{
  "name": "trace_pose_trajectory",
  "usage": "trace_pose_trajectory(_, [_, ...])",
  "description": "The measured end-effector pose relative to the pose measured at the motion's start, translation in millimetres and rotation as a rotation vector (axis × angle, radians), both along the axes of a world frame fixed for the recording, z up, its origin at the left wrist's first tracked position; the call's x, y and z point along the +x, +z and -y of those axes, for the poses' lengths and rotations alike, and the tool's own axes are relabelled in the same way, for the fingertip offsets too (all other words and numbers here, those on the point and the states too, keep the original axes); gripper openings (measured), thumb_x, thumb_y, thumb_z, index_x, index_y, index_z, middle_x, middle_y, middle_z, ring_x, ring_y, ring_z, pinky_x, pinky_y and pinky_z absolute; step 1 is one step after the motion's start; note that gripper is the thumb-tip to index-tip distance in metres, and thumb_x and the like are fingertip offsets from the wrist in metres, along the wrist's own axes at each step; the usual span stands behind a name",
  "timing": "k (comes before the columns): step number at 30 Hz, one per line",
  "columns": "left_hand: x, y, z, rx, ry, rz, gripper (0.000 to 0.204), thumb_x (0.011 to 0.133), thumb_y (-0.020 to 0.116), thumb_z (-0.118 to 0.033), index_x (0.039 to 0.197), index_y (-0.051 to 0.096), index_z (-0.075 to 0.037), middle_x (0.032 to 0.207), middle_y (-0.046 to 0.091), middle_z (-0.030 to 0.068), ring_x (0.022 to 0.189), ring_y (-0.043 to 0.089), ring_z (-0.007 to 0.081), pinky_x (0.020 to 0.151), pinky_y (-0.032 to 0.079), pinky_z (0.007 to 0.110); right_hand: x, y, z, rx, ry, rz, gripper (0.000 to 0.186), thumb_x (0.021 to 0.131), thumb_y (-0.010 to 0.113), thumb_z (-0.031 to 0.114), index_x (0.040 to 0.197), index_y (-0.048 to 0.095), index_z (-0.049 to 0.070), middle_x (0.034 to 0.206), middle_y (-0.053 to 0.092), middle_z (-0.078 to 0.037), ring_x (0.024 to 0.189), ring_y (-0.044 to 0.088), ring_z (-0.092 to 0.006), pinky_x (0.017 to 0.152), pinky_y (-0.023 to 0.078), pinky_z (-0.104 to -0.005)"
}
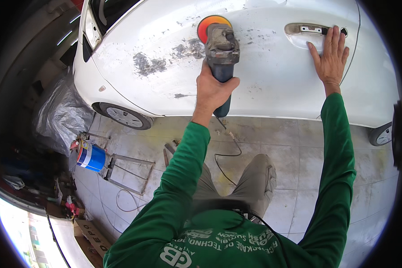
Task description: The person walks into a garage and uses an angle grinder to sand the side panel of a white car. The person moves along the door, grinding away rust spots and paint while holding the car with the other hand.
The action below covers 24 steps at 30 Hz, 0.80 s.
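My left hand (213,90) is wrapped round the dark blue body of an angle grinder (222,49). Its orange-red disc (212,26) lies against or close to the white car door (265,67); I cannot tell whether it touches. Grey scraped patches (148,64) mark the paint left of the tool. Flat on the door, fingers spread, my right hand (331,60) rests beside the door handle recess (306,30) and holds nothing. The grinder's black cord (240,149) hangs down to the floor.
A blue paint can (91,156) stands at the left by a metal frame (129,173) on the tiled floor. Clear plastic sheeting (62,109) is heaped near the front wheel (124,115). A cardboard box (91,239) sits at lower left, and a thin cable (117,196) loops over the tiles.
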State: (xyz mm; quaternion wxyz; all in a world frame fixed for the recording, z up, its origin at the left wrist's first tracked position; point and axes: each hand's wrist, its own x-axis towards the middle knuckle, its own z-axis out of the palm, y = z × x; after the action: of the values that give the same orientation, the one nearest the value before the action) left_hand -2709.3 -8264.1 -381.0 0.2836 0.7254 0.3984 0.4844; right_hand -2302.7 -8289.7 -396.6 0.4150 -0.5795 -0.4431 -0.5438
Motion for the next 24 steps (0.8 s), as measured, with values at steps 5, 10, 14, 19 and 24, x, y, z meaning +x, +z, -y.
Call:
trace_pose_trajectory(5, [-86, -96, -42, -0.117, 0.1, 0.299, 0.054, 0.076, 0.09, -0.012, 0.119, 0.061, 0.001, 0.093, 0.076, 0.0108, 0.078, 0.074, 0.0202, 0.071, 0.061, 0.037, -3, -1, -3, -0.037, -0.024, 0.001, 0.099, 0.105, 0.044, 0.078, 0.177, 0.019, 0.014, 0.184, 0.018, -0.006, 0.17, 0.014, -0.0343, 0.134, 0.016, -0.0617])
trace_pose_trajectory(10, [-90, -89, -38, -0.099, 0.046, 0.241, 0.043, 0.078, 0.09, -0.007, 0.11, 0.063, 0.002, 0.09, 0.075, 0.0101, 0.076, 0.073, 0.0188, 0.069, 0.06, 0.036, 0, 2, 7, -0.113, -0.099, 0.008, 0.103, 0.104, 0.045, 0.08, 0.176, 0.019, 0.01, 0.184, 0.015, -0.011, 0.17, 0.011, -0.0382, 0.133, 0.017, -0.0642])
trace_pose_trajectory(14, [-87, -77, -34, -0.074, 0.116, 0.078, 0.065, 0.072, 0.09, -0.022, 0.125, 0.061, 0.002, 0.092, 0.077, 0.0142, 0.078, 0.074, 0.0258, 0.076, 0.061, 0.041, -12, 7, 17, -0.182, -0.113, 0.035, 0.119, 0.095, 0.055, 0.086, 0.175, 0.02, 0.006, 0.184, 0.014, -0.017, 0.169, 0.011, -0.041, 0.131, 0.021, -0.0664])
trace_pose_trajectory(19, [-102, -98, -25, -0.08, 0.112, 0.015, 0.064, 0.071, 0.09, -0.021, 0.124, 0.062, 0.002, 0.095, 0.079, 0.0157, 0.079, 0.076, 0.0277, 0.077, 0.062, 0.042, -18, 7, 20, -0.248, -0.138, 0.004, 0.135, 0.083, 0.061, 0.095, 0.173, 0.023, 0.002, 0.183, 0.015, -0.02, 0.169, 0.011, -0.0424, 0.13, 0.023, -0.0689])
trace_pose_trajectory(24, [-103, -101, -42, -0.101, 0.122, 0.239, 0.058, 0.072, 0.089, -0.019, 0.119, 0.063, 0.003, 0.09, 0.077, 0.0134, 0.077, 0.074, 0.0253, 0.074, 0.061, 0.042, -23, 11, 23, -0.301, -0.162, -0.03, 0.132, 0.086, 0.062, 0.091, 0.173, 0.024, 0.0, 0.182, 0.015, -0.023, 0.168, 0.011, -0.046, 0.127, 0.027, -0.0702])
